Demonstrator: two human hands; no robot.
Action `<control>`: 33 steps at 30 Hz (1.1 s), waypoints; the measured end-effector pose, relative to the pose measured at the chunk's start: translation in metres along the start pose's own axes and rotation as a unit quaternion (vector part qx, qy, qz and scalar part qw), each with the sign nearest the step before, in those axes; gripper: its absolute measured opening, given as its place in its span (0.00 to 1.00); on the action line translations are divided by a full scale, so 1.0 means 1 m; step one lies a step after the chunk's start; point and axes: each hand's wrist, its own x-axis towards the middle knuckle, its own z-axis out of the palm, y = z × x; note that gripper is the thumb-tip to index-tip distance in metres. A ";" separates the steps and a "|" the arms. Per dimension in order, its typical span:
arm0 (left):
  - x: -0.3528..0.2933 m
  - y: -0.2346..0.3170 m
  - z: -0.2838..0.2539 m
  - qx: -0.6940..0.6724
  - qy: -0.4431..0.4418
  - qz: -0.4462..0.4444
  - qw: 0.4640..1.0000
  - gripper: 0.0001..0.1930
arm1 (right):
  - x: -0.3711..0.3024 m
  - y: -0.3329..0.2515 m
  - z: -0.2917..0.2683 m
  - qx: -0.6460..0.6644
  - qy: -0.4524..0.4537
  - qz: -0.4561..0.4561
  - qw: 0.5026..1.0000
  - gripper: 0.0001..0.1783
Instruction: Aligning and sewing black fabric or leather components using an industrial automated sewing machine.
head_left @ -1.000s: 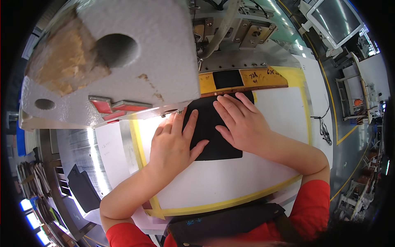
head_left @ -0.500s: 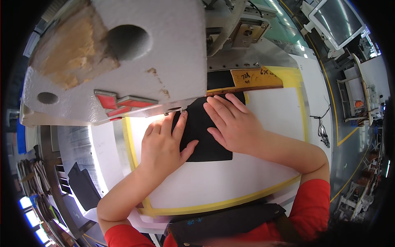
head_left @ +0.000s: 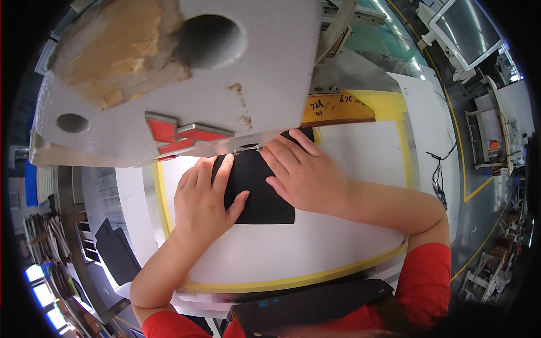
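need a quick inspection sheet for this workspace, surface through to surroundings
surface: white board, yellow tape along its edges
work in hand: black sheet flat on the board, its far part hidden under the white machine
clutter: dark pieces off to the left, apart from the black sheet
hands: left hand on the sheet's left side, right hand on its right; both open, palms down
cables: dark cord bunched right of the board; connection can't be told
surroundings: screen at upper right
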 end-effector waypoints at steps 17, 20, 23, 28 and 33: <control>0.003 0.011 -0.010 0.015 0.008 -0.028 0.999 0.29 | -0.022 0.023 -0.014 0.024 0.002 0.005 1.000 0.27; 0.002 0.013 -0.008 0.010 0.008 -0.041 0.999 0.28 | -0.023 0.026 -0.016 0.035 -0.002 0.006 0.999 0.27; 0.004 0.021 -0.015 0.058 0.007 -0.029 0.998 0.28 | -0.028 0.024 -0.024 0.044 -0.003 0.009 0.999 0.28; 0.025 0.051 -0.007 -0.040 -0.025 0.084 0.995 0.30 | -0.043 0.022 -0.030 0.075 -0.027 0.047 0.996 0.30; 0.027 0.051 0.005 -0.062 0.003 0.069 0.996 0.33 | -0.040 0.024 -0.030 0.089 -0.018 0.056 0.994 0.30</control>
